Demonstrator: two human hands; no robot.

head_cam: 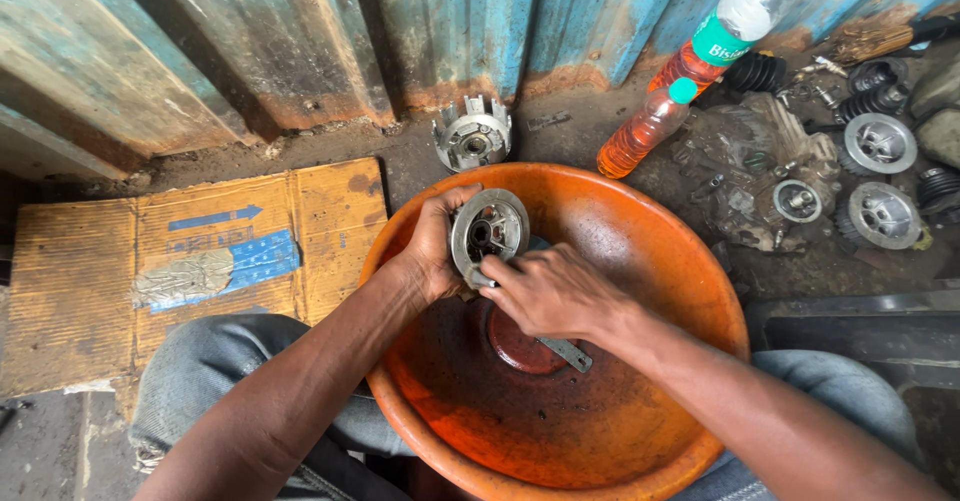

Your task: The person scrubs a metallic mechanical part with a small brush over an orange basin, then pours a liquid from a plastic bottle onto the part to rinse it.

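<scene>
**Round metal part held and worked over an orange basin**

The left hand (432, 251) grips a round grey metal disc-shaped engine part (488, 231) by its rim, holding it upright and tilted over the wide orange plastic basin (650, 261), at about the basin's 11 o'clock. The right hand (545, 291) is closed around a slim flat metal tool (565, 351), whose free end pokes out toward 5 o'clock over the basin's red centre; the working end meets the disc's lower edge, at about 6 o'clock on the part, touching it. Both hands are therefore full: left clamped on the disc, right on the tool.

By the look of it, the step in hand is scraping or prying at the disc's edge. The next move seems to call for a firm left grip while the tool presses along the rim.

Beyond the basin, at 12 o'clock, a toothed grey metal clutch hub (472, 136) sits on the dirt floor. At 1 o'clock lies a clear plastic bottle of orange liquid (645, 131).
</scene>
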